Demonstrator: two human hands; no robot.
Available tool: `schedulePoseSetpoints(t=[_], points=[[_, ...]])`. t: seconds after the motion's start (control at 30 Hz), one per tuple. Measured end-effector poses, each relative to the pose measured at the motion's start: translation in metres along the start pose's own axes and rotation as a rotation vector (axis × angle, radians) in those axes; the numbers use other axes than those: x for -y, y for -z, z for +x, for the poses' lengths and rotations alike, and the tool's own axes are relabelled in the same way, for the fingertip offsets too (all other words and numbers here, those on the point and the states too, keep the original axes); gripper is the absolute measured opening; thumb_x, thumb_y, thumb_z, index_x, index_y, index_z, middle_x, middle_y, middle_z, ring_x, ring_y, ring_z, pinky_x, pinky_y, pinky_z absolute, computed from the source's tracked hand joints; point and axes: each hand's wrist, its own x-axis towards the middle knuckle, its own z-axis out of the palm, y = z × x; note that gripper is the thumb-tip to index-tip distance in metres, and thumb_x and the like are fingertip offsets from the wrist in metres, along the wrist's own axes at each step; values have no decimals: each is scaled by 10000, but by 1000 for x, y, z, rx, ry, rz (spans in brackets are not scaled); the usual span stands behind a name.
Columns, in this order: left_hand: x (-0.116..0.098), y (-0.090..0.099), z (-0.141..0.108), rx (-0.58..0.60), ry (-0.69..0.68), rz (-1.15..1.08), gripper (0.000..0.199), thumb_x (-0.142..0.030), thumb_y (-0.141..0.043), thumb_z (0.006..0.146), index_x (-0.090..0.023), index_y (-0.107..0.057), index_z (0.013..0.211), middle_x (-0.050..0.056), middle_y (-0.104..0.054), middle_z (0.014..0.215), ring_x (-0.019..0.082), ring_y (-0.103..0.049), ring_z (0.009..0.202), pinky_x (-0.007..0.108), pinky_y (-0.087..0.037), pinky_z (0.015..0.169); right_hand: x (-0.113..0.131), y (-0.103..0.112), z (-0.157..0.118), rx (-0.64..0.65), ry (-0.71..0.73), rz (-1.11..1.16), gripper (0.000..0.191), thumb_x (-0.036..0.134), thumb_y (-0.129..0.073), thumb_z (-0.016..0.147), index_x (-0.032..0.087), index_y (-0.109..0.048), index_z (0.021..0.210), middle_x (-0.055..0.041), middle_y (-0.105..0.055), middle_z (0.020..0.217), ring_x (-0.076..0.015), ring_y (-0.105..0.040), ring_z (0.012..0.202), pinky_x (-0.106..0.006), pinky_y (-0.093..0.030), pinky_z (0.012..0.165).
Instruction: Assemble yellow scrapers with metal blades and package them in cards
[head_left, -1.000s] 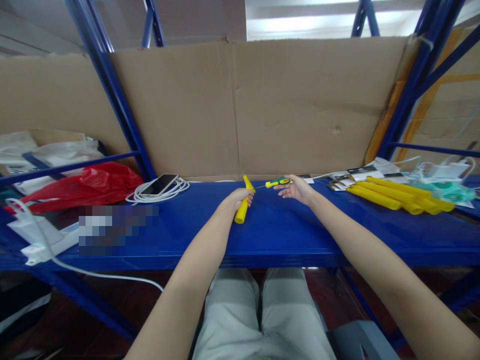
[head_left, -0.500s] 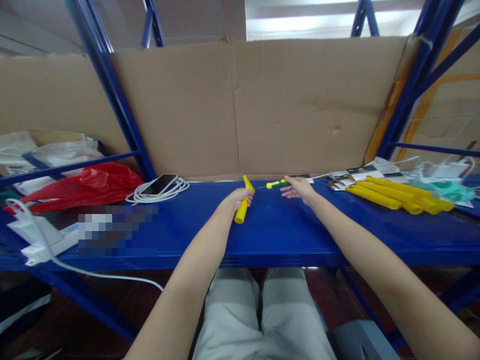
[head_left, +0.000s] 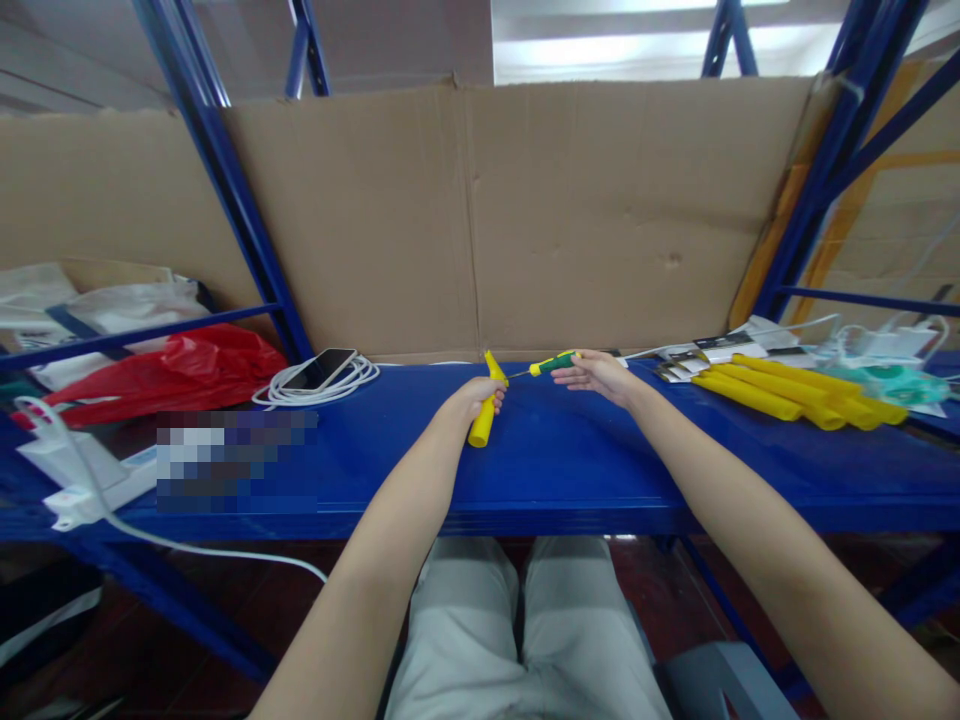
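Observation:
My left hand [head_left: 481, 397] is closed round a yellow plastic hammer-shaped piece [head_left: 481, 430], which stands tilted above the blue table, its pointed end up and its tube-like handle down. From the right, a green and yellow screwdriver [head_left: 551, 364] lies almost level, its thin shaft reaching the upper part of the yellow piece. My right hand [head_left: 596, 376] is at the rear of the screwdriver handle, with thumb and fingers against it and the fingers fairly straight. Where the screwdriver's tip meets the piece is too small to make out.
Several yellow tubes [head_left: 787, 392] lie at the right beside small packets [head_left: 724, 347]. On the left are a phone [head_left: 321, 369] on a coiled white cable [head_left: 352, 380], a red bag [head_left: 187, 365] and a white power strip [head_left: 112, 490]. Cardboard [head_left: 585, 220] stands behind the blue table [head_left: 570, 480].
The fingers of my right hand have shifted and stretched along the screwdriver, and its handle has turned, showing more green. My left hand and the yellow piece stay in place.

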Motion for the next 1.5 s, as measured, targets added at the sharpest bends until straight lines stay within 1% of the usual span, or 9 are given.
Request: schedulePoseSetpoints(t=[0.13,0.3,0.4,0.6,0.7,0.93,1.03,1.27,1.5], points=[[1,2,4,1,2,-1,115,-50,-449,826,-158,-471,793,-85,-384,449,41,-339,323,141,-289,347,-1,3,0,0,7,-43,127,202,-415,935,168,-516,866,-100,-716,833,-140,-679,680,-247,-513,657],[3,5,9,16,-7,-3,70,-91,-531,801,-152,-496,797,-83,-399,468,36,-346,334,143,-317,362,-4,5,3,-78,28,-111,215,343,-500,899,142,-555,849,-122,-708,854,-128,-656,578,-208,-487,533],[4,5,11,16,-14,4,68,-103,-553,788,-151,-507,804,-78,-410,476,39,-360,343,150,-338,375,-5,3,4,-125,28,-97,232,361,-502,896,139,-561,864,-119,-707,857,-121,-650,558,-201,-483,513],[4,4,11,18,-8,25,70,-98,-540,790,-150,-516,830,-76,-415,474,44,-365,344,157,-345,381,-5,1,3,-178,34,-132,256,388,-483,902,170,-537,1026,-63,-706,724,-119,-638,512,-192,-469,492],[4,3,10,22,-11,33,76,-100,-537,793,-148,-519,849,-79,-412,470,45,-366,341,160,-349,382,-5,2,3,-180,36,-151,264,377,-451,919,171,-528,1065,-60,-706,697,-120,-639,514,-191,-466,500],[1,0,3,20,-13,38,130,-38,-418,834,-157,-468,819,-91,-375,436,42,-338,316,146,-285,351,0,4,0,-72,15,-100,130,206,-414,935,155,-533,943,-93,-721,813,-128,-668,613,-204,-484,571],[0,-1,0,6,-11,33,155,-28,-402,838,-165,-441,778,-92,-364,427,39,-331,312,142,-261,346,0,5,1,-36,24,-91,133,181,-401,938,153,-525,897,-84,-719,787,-125,-669,615,-200,-487,575],[0,-2,-3,-3,-10,30,160,-28,-413,828,-168,-443,756,-82,-383,438,43,-337,319,152,-268,355,-3,5,3,-92,27,-149,240,369,-465,912,151,-493,814,-51,-658,572,-134,-626,474,-209,-474,485],[0,-2,-2,13,-10,34,172,-30,-422,831,-176,-430,741,-92,-365,438,37,-327,317,146,-256,356,-1,1,0,-184,-73,-256,404,458,-424,909,124,-529,706,-44,-566,419,-121,-566,385,-187,-402,399]])
